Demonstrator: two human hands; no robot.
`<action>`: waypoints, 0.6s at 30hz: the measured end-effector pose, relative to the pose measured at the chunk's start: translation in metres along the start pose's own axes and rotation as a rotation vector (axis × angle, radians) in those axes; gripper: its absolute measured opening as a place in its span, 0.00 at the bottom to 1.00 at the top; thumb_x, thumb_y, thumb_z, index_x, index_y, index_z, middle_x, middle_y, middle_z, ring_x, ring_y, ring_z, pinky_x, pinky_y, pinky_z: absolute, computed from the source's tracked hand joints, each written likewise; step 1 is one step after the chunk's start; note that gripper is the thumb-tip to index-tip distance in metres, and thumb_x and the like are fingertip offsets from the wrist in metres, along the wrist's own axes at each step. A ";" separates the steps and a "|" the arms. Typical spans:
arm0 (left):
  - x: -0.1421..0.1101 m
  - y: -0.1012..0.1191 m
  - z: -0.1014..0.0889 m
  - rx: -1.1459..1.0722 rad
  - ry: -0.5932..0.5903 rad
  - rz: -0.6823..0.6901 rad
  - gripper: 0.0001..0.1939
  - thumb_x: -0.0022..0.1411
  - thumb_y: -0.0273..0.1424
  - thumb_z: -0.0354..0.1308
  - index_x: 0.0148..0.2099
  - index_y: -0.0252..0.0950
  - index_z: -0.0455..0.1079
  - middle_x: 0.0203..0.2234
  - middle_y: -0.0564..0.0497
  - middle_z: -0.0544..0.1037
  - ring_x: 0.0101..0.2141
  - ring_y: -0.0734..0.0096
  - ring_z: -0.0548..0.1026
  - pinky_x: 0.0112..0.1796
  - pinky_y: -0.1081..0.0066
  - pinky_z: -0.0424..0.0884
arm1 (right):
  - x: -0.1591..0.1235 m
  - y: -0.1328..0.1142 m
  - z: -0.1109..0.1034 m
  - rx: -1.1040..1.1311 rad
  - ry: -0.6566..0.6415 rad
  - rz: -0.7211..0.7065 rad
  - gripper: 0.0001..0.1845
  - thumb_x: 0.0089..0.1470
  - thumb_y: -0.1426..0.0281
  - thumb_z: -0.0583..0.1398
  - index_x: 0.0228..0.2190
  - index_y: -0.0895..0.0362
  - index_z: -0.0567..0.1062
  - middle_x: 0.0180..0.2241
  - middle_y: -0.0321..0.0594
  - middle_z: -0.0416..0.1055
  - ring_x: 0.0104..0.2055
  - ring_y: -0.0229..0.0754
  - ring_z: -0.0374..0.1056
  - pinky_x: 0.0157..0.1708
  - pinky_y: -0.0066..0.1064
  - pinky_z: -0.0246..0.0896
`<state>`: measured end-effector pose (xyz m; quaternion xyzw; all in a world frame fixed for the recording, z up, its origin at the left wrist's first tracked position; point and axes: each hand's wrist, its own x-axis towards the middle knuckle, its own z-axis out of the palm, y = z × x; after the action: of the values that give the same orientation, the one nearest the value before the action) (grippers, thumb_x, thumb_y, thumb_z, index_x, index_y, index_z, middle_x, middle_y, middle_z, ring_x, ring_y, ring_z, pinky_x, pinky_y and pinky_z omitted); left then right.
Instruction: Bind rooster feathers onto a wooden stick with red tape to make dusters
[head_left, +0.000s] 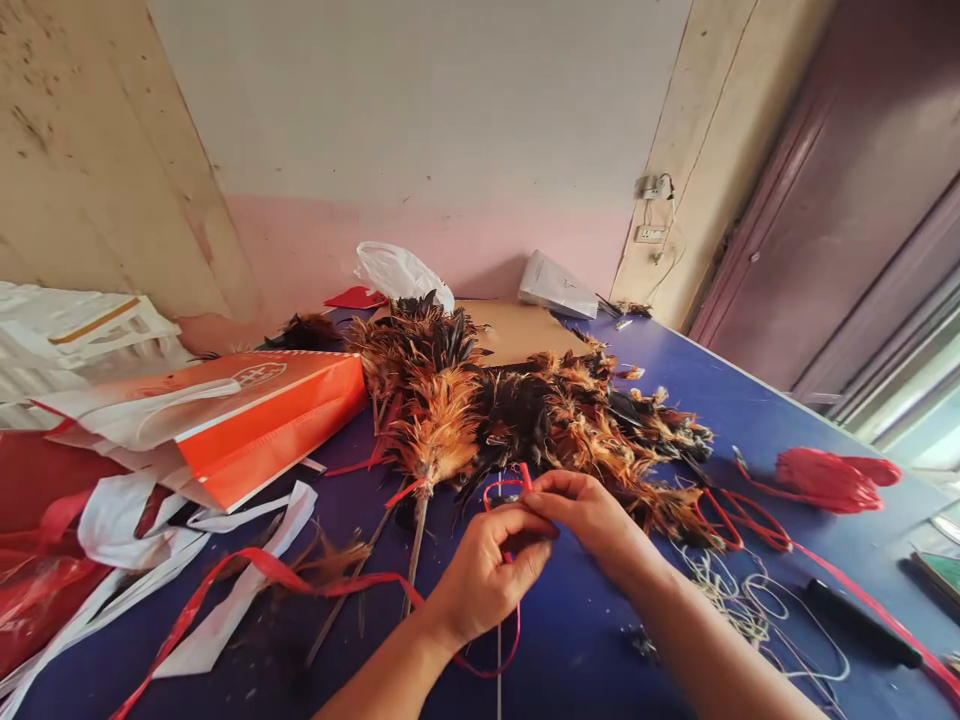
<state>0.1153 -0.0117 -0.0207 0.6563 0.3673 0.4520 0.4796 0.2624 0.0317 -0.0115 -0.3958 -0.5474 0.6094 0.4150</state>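
Note:
My left hand (499, 565) and my right hand (589, 515) meet above the blue table, fingers closed in a pinch. Between them they hold a red plastic ribbon (526, 477), whose short end sticks up at the fingertips. A thin loop of it hangs below my left hand. Just beyond my hands lies a feather duster (435, 425) with brown and black feathers, its thin stick pointing toward me. To its right spreads a heap of brown and black feathers (592, 420), close to my right hand. What exactly the fingertips grip is partly hidden.
On the left lie an orange paper bag (277, 430), white strips (240, 590) and red plastic (45, 550). At right are a red ribbon bundle (836, 478), tangled string (731, 600) and a black-handled tool (862, 622). Cardboard (517, 335) lies at the back.

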 end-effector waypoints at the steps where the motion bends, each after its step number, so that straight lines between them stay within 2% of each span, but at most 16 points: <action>1: 0.000 -0.001 0.000 -0.050 0.006 -0.043 0.09 0.56 0.30 0.55 0.37 0.31 0.72 0.28 0.46 0.76 0.29 0.69 0.73 0.31 0.72 0.68 | 0.000 0.001 -0.002 0.097 0.003 0.007 0.13 0.40 0.63 0.67 0.23 0.60 0.73 0.22 0.34 0.69 0.24 0.32 0.61 0.28 0.26 0.56; 4: 0.004 -0.004 0.000 -0.204 0.090 -0.159 0.12 0.55 0.35 0.57 0.39 0.31 0.69 0.27 0.47 0.76 0.24 0.73 0.72 0.25 0.74 0.66 | 0.001 0.004 -0.009 0.313 0.010 0.039 0.13 0.39 0.64 0.68 0.22 0.60 0.72 0.21 0.34 0.68 0.24 0.33 0.62 0.28 0.27 0.57; 7: 0.007 -0.005 -0.003 -0.218 0.154 -0.226 0.17 0.55 0.37 0.57 0.43 0.32 0.66 0.29 0.47 0.77 0.17 0.78 0.68 0.18 0.77 0.60 | 0.004 0.005 -0.016 0.442 0.038 0.062 0.13 0.40 0.65 0.68 0.22 0.60 0.71 0.21 0.34 0.67 0.22 0.31 0.61 0.26 0.26 0.57; 9: 0.009 -0.005 -0.004 -0.177 0.126 -0.261 0.16 0.55 0.38 0.57 0.43 0.32 0.68 0.26 0.48 0.77 0.13 0.82 0.64 0.16 0.78 0.57 | 0.005 0.003 -0.019 0.495 0.077 0.055 0.13 0.40 0.65 0.68 0.23 0.60 0.71 0.21 0.34 0.67 0.21 0.30 0.59 0.24 0.25 0.56; 14: 0.007 -0.004 -0.004 -0.152 -0.007 -0.282 0.14 0.55 0.39 0.57 0.31 0.31 0.70 0.22 0.47 0.77 0.12 0.85 0.59 0.15 0.78 0.54 | 0.008 -0.001 -0.024 0.562 0.160 -0.008 0.13 0.40 0.64 0.68 0.23 0.59 0.71 0.21 0.32 0.65 0.21 0.30 0.58 0.23 0.24 0.54; 16: 0.007 -0.005 -0.003 -0.185 0.002 -0.288 0.14 0.55 0.39 0.58 0.30 0.31 0.71 0.21 0.47 0.77 0.12 0.85 0.59 0.16 0.78 0.53 | 0.007 -0.001 -0.024 0.540 0.128 -0.009 0.13 0.42 0.63 0.66 0.24 0.58 0.71 0.23 0.33 0.67 0.22 0.30 0.59 0.24 0.25 0.55; 18: 0.007 -0.005 -0.004 -0.236 0.048 -0.313 0.14 0.54 0.39 0.59 0.30 0.31 0.71 0.21 0.47 0.77 0.12 0.84 0.60 0.15 0.78 0.52 | 0.004 -0.001 -0.022 0.461 0.032 0.014 0.13 0.44 0.61 0.65 0.27 0.58 0.73 0.25 0.35 0.68 0.24 0.32 0.61 0.26 0.26 0.56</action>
<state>0.1135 -0.0029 -0.0234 0.5194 0.4205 0.4276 0.6088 0.2818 0.0430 -0.0127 -0.3042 -0.3842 0.7148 0.4988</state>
